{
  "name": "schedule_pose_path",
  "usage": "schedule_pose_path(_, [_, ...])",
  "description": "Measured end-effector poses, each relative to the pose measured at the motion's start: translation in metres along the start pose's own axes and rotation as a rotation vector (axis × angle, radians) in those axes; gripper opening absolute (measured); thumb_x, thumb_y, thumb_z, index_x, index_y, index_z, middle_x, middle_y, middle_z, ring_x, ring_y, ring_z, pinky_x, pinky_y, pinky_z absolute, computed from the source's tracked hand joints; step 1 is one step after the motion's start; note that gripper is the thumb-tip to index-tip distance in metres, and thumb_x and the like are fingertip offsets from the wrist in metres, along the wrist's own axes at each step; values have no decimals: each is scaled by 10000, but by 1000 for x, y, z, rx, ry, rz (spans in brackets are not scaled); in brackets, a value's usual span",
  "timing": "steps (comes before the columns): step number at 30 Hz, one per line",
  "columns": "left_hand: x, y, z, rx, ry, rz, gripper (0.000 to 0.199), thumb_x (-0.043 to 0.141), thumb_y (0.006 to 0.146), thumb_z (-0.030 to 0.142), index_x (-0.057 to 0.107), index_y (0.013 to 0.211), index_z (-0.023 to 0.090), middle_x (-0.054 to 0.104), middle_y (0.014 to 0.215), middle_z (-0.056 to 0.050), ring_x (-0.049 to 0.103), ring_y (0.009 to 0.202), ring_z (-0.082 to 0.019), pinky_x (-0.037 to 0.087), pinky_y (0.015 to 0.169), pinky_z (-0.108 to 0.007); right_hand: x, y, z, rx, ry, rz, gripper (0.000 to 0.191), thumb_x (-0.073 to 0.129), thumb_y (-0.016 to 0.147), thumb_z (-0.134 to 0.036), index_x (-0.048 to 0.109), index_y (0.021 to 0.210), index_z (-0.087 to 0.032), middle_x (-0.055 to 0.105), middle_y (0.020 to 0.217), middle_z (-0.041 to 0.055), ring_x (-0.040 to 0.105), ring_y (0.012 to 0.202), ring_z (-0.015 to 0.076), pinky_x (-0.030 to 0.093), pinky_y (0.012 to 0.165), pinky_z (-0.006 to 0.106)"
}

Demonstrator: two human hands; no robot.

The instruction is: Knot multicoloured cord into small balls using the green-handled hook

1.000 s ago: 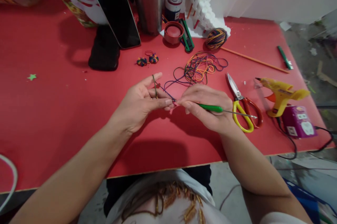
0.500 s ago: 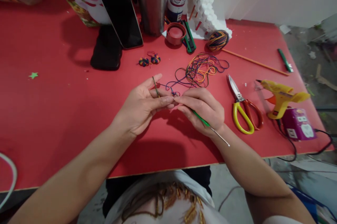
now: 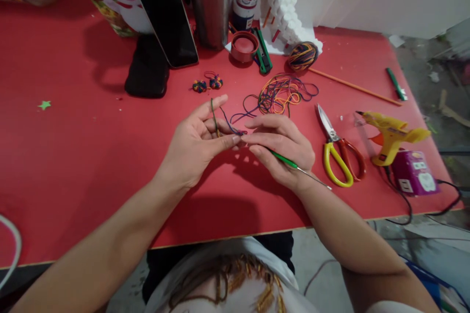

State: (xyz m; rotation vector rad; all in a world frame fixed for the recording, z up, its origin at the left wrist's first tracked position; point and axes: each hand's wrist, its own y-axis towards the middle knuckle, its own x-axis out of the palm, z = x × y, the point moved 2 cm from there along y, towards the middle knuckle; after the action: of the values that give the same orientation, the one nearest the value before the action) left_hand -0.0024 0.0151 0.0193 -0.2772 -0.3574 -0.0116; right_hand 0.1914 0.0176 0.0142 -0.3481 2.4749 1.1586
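My left hand (image 3: 200, 139) pinches a small piece of crocheted yarn (image 3: 240, 132) between thumb and fingertips. A strand of dark green yarn (image 3: 215, 116) runs over its raised index finger. In my right hand (image 3: 282, 149) lies a crochet hook (image 3: 284, 158) with a green grip; its bare metal end points back toward the wrist. The right fingertips meet the left ones at the crocheted piece, and the hook's working tip is hidden there. From the piece, yarn leads to a loose multicoloured tangle of yarn (image 3: 281, 95) just beyond the right hand.
Scissors (image 3: 340, 151) and a yellow glue gun (image 3: 391, 136) lie at the right, beside a purple box (image 3: 416, 173). Behind are a yarn ball (image 3: 303, 56), two small crocheted pieces (image 3: 208, 84), a green cutter (image 3: 262, 52), a red lid (image 3: 244, 46) and a propped phone (image 3: 165, 16).
My right fingers have spread a little, and the hook has tilted, its free end moving right and up. My left index finger has risen slightly. The crocheted piece stays pinched.
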Motion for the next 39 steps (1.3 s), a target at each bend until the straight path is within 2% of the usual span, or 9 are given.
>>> schedule_pose_path(4, [-1, -1, 0, 30, 24, -8, 858, 930, 707, 69, 592, 1490, 157, 755, 796, 38, 729, 712, -128, 626, 764, -246, 1, -1, 0, 45, 41, 4, 261, 701, 1024, -151, 802, 1250, -235, 843, 1202, 102, 796, 1159, 217, 655, 1038, 373])
schedule_pose_path(10, [0, -3, 1, 46, 76, 26, 836, 953, 703, 100, 630, 1469, 190, 766, 831, 28, 737, 743, -147, 637, 783, -281, 4, -5, 0, 203, 132, 43, 215, 684, 1053, -231, 834, 1204, -260, 862, 1212, 81, 817, 1157, 241, 683, 1046, 421])
schedule_pose_path(17, [1, -4, 1, 90, 187, 85, 816, 893, 742, 58, 627, 1504, 178, 764, 844, 14, 673, 645, -120, 554, 516, -197, 10, -7, -3, 410, 291, 131, 191, 705, 1053, -319, 856, 1156, -262, 865, 1173, 65, 802, 708, 151, 694, 635, 294])
schedule_pose_path(23, [1, 0, -3, 114, 144, 91, 657, 908, 721, 67, 715, 1335, 199, 749, 941, 5, 707, 634, -108, 527, 442, -172, 13, -7, 0, 420, 315, 170, 176, 717, 1047, -299, 863, 1133, -251, 879, 1101, 53, 780, 637, 123, 623, 525, 236])
schedule_pose_path(27, [3, 1, -6, 14, 1, 37, 636, 901, 725, 51, 688, 1312, 169, 757, 951, -6, 739, 575, -123, 535, 413, -180, 13, -7, 1, 464, 373, 187, 181, 710, 1054, -292, 860, 1134, -229, 872, 1000, 46, 773, 602, 116, 581, 479, 220])
schedule_pose_path(29, [5, 1, -7, -66, -75, 18, 636, 874, 745, 29, 653, 1328, 148, 773, 885, -5, 756, 569, -145, 577, 445, -188, 13, -7, 2, 442, 356, 185, 181, 704, 1057, -280, 857, 1146, -243, 872, 1033, 42, 784, 642, 120, 617, 535, 234])
schedule_pose_path(31, [6, 1, -7, -138, -137, 27, 621, 844, 763, 0, 628, 1331, 131, 787, 835, -12, 782, 603, -163, 629, 517, -193, 13, -7, 3, 369, 297, 173, 186, 705, 1052, -240, 854, 1161, -259, 873, 1089, 42, 820, 785, 144, 685, 708, 274])
schedule_pose_path(34, [6, 0, -8, -172, -180, 65, 586, 798, 792, -33, 630, 1331, 121, 787, 791, -7, 801, 664, -157, 674, 632, -197, 14, -5, 3, 215, 193, 156, 208, 714, 1036, -182, 854, 1165, -266, 876, 1115, 45, 830, 1012, 187, 687, 949, 349])
schedule_pose_path(39, [2, 1, -9, -82, -108, 79, 630, 796, 815, -22, 629, 1404, 130, 772, 751, 26, 795, 692, -138, 694, 723, -220, 12, -3, 2, 188, 144, 123, 190, 711, 1035, -200, 849, 1153, -255, 861, 1097, 67, 818, 998, 200, 688, 931, 376])
